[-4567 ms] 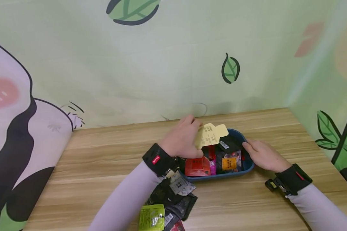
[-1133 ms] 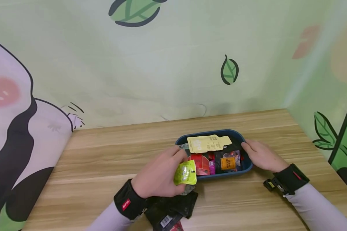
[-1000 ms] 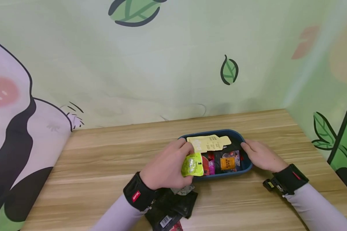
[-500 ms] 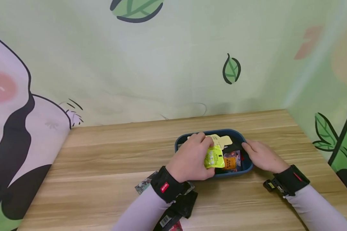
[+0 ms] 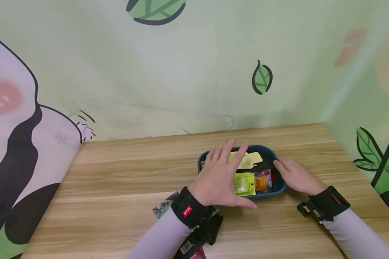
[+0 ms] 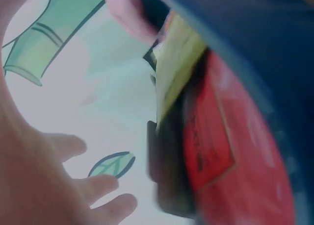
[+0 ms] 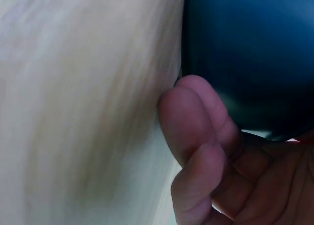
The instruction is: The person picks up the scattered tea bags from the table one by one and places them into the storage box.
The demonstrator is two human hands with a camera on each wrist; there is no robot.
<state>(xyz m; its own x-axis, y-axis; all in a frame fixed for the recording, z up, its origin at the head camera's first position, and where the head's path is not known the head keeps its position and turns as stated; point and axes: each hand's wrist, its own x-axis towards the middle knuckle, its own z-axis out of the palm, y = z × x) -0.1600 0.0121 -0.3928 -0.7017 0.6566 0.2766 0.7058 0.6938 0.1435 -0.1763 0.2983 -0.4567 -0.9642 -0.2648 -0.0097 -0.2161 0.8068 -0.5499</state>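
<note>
The left hand (image 5: 218,178) was held with its fingers straight and spread, the thumb pointed to the right, over the left part of a blue container (image 5: 268,194); nothing was seen gripped in it. The right end of the container was gripped by the right hand (image 5: 299,176), with the thumb laid at the rim and the fingers curled against the outer wall.

Inside the container, a lime-green packet (image 5: 244,184) was laid at the near side, partly hidden by the left hand. It was bordered on the right by an orange-labelled packet (image 5: 262,180). A cream card (image 5: 247,160) was placed at the far side, and dark packaging (image 5: 266,163) was seen to its right. In the left wrist view, a red packet (image 6: 235,161) was shown just inside the rim, somewhat blurred.

On the wooden worktop (image 5: 116,201), black packets (image 5: 210,228) were heaped on the near side, partly covered by the left wrist, one marked with a barcode (image 5: 186,247). A patterned packet (image 5: 164,205) was left to their far left. The worktop was backed by a pale green backdrop (image 5: 194,72) printed with leaves.
</note>
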